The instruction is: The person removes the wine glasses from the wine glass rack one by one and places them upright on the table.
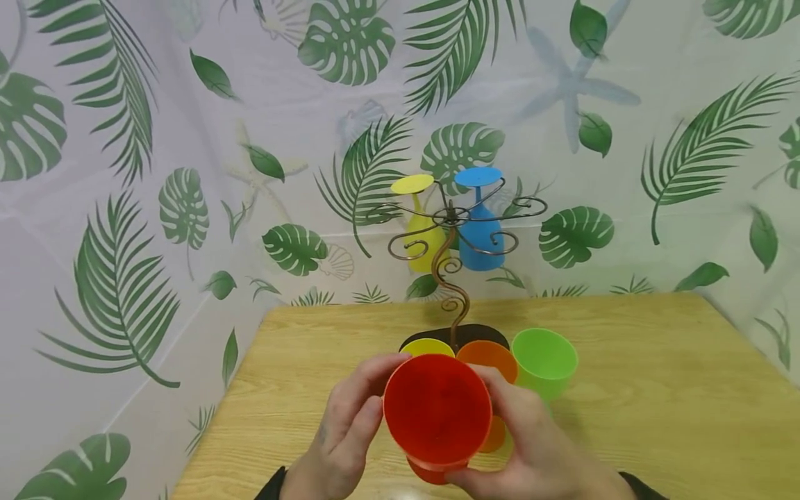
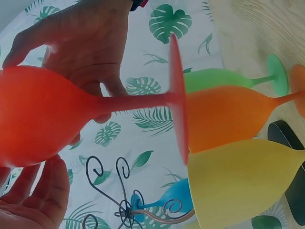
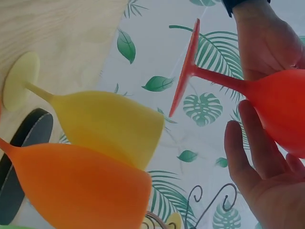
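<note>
A red plastic wine goblet (image 1: 437, 413) is held above the table between both hands, its mouth facing the head camera. My left hand (image 1: 350, 420) grips the bowl from the left, fingers curved along its side. From the right, my right hand (image 1: 531, 434) holds the same bowl, the thumb low near the base. In the left wrist view the red stem and disc foot (image 2: 177, 100) hang free. Just beyond stand a yellow goblet (image 1: 427, 346), an orange goblet (image 1: 490, 357) and a light green goblet (image 1: 545, 357), all upright.
Behind the goblets rises a curled metal glass rack (image 1: 459, 298) on a black base (image 1: 478, 333). A yellow goblet (image 1: 420, 236) and a blue goblet (image 1: 481, 243) hang upside down from its arms. The wooden table (image 1: 650, 375) meets a leaf-patterned backdrop (image 1: 300, 153).
</note>
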`<state>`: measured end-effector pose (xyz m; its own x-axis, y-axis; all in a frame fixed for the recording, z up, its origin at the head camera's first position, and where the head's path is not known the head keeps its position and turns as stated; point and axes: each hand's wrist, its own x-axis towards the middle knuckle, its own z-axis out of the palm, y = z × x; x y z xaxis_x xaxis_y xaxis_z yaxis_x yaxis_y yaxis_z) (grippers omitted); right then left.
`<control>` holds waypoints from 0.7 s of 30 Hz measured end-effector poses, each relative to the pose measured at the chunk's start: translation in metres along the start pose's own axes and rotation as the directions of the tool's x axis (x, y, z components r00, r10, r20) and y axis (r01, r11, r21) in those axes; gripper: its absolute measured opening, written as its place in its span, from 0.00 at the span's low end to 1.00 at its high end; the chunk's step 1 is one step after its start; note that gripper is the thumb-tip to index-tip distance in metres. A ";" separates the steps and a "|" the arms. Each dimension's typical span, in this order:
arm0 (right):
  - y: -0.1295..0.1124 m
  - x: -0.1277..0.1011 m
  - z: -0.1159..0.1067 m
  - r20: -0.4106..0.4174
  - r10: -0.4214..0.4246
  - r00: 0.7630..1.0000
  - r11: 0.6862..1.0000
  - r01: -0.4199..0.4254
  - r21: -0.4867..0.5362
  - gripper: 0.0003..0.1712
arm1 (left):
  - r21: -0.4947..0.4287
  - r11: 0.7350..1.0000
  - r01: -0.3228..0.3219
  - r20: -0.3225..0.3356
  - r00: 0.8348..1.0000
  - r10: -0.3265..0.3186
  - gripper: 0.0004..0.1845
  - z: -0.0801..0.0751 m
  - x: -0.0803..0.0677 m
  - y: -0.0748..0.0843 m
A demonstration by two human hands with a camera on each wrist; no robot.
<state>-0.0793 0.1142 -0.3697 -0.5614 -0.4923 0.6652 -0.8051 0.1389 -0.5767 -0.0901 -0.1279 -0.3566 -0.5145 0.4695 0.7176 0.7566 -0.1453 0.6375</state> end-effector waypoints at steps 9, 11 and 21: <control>0.013 -0.011 0.008 0.014 0.090 0.996 0.995 -0.091 0.037 0.44 | 0.183 0.982 0.040 0.013 0.999 -0.043 0.25 -0.005 -0.007 -0.005; 0.016 -0.014 0.011 0.029 0.134 0.991 0.989 -0.135 0.064 0.43 | 0.239 0.970 0.033 0.022 0.999 -0.040 0.26 -0.007 -0.009 -0.007; 0.036 -0.028 0.023 0.049 0.253 0.966 0.962 -0.257 0.093 0.39 | 0.534 0.844 0.060 0.056 0.993 -0.106 0.24 -0.011 -0.020 -0.022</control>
<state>-0.0884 0.1128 -0.4203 -0.7369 -0.4827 0.4731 -0.6122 0.1798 -0.7700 -0.1010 -0.1437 -0.3822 -0.5686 0.5305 0.6287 0.8226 0.3704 0.4314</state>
